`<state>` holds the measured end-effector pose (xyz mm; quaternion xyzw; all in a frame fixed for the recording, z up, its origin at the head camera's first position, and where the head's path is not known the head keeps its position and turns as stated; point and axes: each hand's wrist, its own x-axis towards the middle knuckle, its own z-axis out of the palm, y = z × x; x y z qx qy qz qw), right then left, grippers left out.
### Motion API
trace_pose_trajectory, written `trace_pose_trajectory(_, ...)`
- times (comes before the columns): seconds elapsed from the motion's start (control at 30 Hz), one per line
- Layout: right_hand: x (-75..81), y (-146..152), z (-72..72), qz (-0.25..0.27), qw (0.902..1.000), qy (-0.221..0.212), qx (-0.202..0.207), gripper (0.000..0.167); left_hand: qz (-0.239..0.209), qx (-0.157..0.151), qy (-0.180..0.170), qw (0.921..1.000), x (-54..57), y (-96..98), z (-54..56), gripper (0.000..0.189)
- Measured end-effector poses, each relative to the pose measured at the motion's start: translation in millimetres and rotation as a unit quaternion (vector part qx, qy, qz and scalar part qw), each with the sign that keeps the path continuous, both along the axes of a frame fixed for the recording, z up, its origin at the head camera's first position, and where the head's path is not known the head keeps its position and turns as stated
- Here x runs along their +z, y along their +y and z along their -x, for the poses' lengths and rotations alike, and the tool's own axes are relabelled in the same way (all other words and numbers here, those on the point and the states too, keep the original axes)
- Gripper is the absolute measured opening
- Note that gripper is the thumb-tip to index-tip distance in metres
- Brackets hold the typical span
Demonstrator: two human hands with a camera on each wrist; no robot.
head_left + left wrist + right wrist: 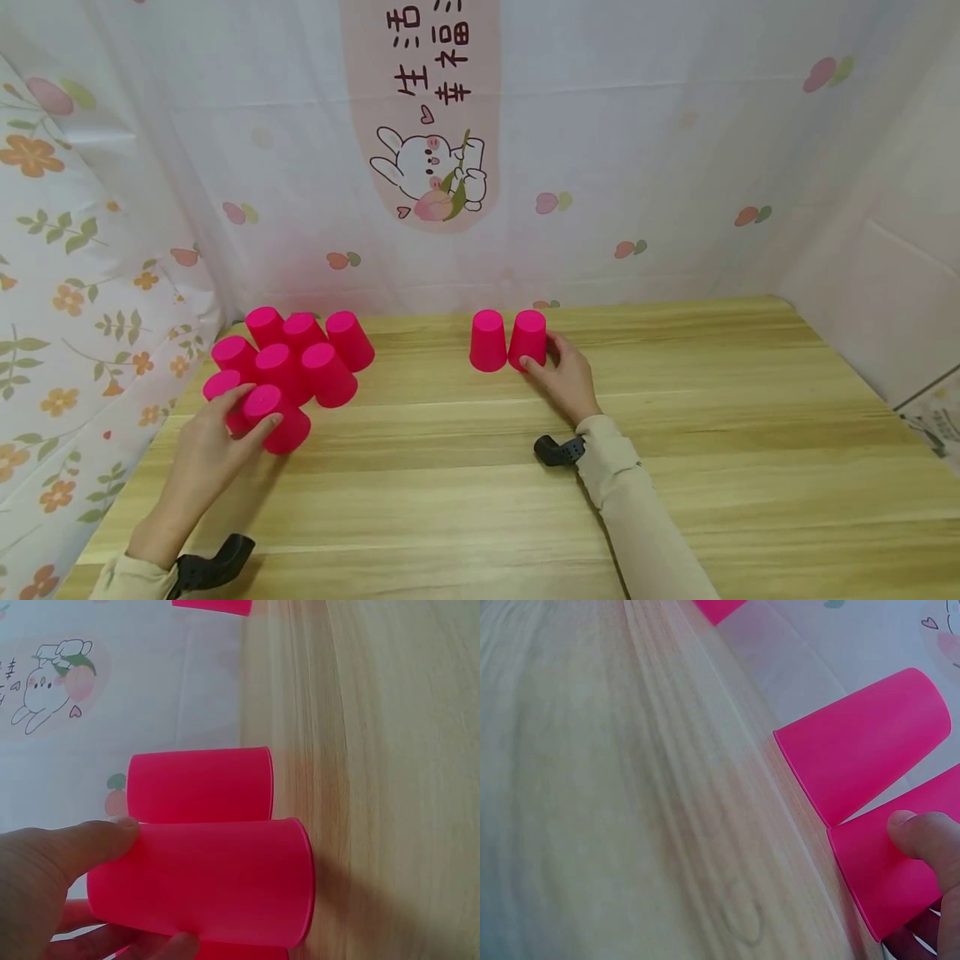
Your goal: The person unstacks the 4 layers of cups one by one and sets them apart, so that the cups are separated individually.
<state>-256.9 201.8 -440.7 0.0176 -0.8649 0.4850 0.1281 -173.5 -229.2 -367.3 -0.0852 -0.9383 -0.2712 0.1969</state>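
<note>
My left hand (204,450) grips an upside-down pink cup (283,429) at the near side of a cluster of several like cups (322,371) on the left. In the left wrist view, the thumb lies along the side of this cup (210,881), and fingers reach round its far side. Farther right, two more upside-down pink cups stand side by side near the back of the table. My right hand (572,382) holds the right-hand cup (529,333) between thumb and fingers. Its rim meets the rim of the left-hand cup (870,742) in the right wrist view.
The wooden table (420,508) ends at the back against a white printed cloth (637,167). A flowered cloth (82,317) hangs along the left side. Black wrist mounts (217,567) sit on both forearms.
</note>
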Motion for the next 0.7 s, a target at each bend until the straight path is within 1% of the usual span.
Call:
trace_pose_trajectory(0.2,-0.4,-0.7,-0.9,-0.003,1.0,0.005,0.004,0.058,-0.004,0.004,0.003,1.0,-2.0,0.4,2.5,0.054)
trace_pose_trajectory(0.47,-0.3,1.2,1.5,-0.002,1.0,0.006,0.004,0.058,-0.008,0.009,0.031,0.9994,-4.3,2.5,6.6,0.051)
trace_pose_trajectory(0.7,-0.7,1.1,1.7,0.0,1.0,0.006,0.005,0.058,-0.004,0.013,0.033,0.9993,-6.9,3.9,6.2,0.051)
